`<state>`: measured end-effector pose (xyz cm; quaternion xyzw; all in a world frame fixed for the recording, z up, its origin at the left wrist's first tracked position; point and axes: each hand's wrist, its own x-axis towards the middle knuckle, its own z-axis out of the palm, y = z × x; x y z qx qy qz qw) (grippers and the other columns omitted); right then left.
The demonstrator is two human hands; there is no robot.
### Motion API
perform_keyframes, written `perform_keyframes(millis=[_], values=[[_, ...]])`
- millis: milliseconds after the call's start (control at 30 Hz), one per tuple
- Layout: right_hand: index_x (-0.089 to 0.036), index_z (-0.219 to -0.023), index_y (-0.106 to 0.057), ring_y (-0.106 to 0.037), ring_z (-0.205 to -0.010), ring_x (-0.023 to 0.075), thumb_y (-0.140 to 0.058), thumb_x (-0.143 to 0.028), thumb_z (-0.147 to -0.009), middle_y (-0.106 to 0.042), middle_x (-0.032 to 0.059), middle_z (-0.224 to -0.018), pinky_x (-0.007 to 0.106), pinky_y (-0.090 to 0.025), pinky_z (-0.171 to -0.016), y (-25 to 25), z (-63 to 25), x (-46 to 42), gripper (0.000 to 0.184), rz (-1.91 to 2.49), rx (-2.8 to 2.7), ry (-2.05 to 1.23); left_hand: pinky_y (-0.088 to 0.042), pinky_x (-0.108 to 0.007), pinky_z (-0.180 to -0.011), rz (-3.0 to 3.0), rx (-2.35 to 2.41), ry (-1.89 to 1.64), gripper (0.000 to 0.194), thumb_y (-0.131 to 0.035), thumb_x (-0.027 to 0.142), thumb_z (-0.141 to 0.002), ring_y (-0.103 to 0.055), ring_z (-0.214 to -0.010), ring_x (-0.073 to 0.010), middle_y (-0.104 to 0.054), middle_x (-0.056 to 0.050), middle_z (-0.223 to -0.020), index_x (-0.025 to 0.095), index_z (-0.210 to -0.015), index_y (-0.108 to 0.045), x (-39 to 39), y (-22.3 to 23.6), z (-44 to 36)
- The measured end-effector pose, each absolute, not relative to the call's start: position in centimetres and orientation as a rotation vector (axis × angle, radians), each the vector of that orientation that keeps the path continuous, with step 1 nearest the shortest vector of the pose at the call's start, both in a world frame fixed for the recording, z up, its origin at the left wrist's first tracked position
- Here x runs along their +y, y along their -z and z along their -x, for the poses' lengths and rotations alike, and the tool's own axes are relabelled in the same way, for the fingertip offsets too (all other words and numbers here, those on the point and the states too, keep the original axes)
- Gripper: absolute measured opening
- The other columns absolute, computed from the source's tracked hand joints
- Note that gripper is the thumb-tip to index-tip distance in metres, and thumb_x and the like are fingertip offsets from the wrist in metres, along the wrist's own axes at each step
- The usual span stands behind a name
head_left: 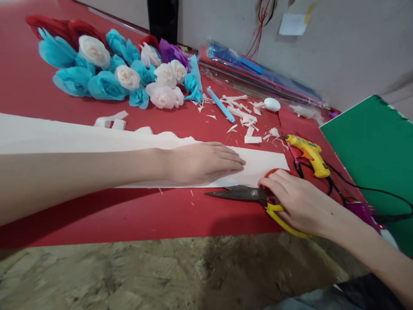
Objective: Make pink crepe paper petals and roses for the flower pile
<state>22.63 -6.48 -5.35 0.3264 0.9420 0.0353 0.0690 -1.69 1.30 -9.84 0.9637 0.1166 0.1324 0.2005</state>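
My left hand [203,161] lies flat, fingers stretched out, on a long strip of pale pink crepe paper [267,165] spread across the red sheet [129,211]. My right hand [300,200] rests over the yellow and red handles of a pair of scissors [238,193]. Its fingers curl round the handles. The dark blades are closed and point left along the paper's near edge.
A pile of blue, pink, red and purple paper flowers [122,73] lies at the far left. Paper scraps [245,114], a blue glue stick [221,104] and a yellow glue gun [309,153] with black cord lie beyond the strip. A green sheet [374,146] lies right, wrapped paper rolls [258,73] by the wall.
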Motion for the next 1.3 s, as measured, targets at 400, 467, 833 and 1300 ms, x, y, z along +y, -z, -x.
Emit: perform_keyframes(millis=[400, 467, 833, 1300], values=[[-0.005, -0.093, -0.059, -0.052, -0.069, 0.0253, -0.041, -0.006, -0.070, -0.060, 0.0134, -0.073, 0.036, -0.047, -0.060, 5.5, -21.3, -5.3, 0.030, -0.825, 2.901, -0.239, -0.028, -0.030, -0.107, -2.741, 0.306, -0.336, 0.040, -0.036, 0.008, -0.092, -0.043, -0.128, -0.0184, -0.050, -0.010, -0.138, 0.011, -0.129, -0.050, 1.6, 10.0, 1.7], [-0.006, -0.093, -0.058, -0.052, -0.068, 0.0242, -0.036, -0.004, -0.074, -0.060, 0.0122, -0.071, 0.034, -0.046, -0.058, 5.6, -21.5, -5.1, 0.029, -0.746, 2.948, -0.278, -0.027, -0.030, -0.107, -2.756, 0.310, -0.326, 0.040, -0.035, 0.009, -0.093, -0.042, -0.129, -0.0177, -0.049, -0.009, -0.139, 0.013, -0.129, -0.050, 1.6, 10.0, 1.8], [-0.004, -0.089, -0.059, -0.051, -0.062, 0.0217, -0.034, -0.003, -0.077, -0.059, 0.0109, -0.068, 0.030, -0.044, -0.052, 5.3, -21.4, -5.9, 0.027, -0.754, 2.943, -0.284, -0.029, -0.032, -0.107, -2.765, 0.278, -0.333, 0.040, -0.036, 0.010, -0.092, -0.042, -0.129, -0.0190, -0.048, -0.011, -0.140, 0.014, -0.131, -0.049, 1.7, 10.1, 1.8], [-0.002, -0.093, -0.061, -0.052, -0.070, 0.0262, -0.043, -0.008, -0.067, -0.060, 0.0140, -0.074, 0.034, -0.044, -0.060, 5.2, -19.6, -5.6, 0.032, -0.801, 2.896, -0.218, -0.028, -0.031, -0.107, -2.708, 0.300, -0.313, 0.038, -0.034, 0.013, -0.095, -0.043, -0.128, -0.0197, -0.051, -0.012, -0.137, 0.009, -0.129, -0.051, 1.6, 9.7, 1.7]])
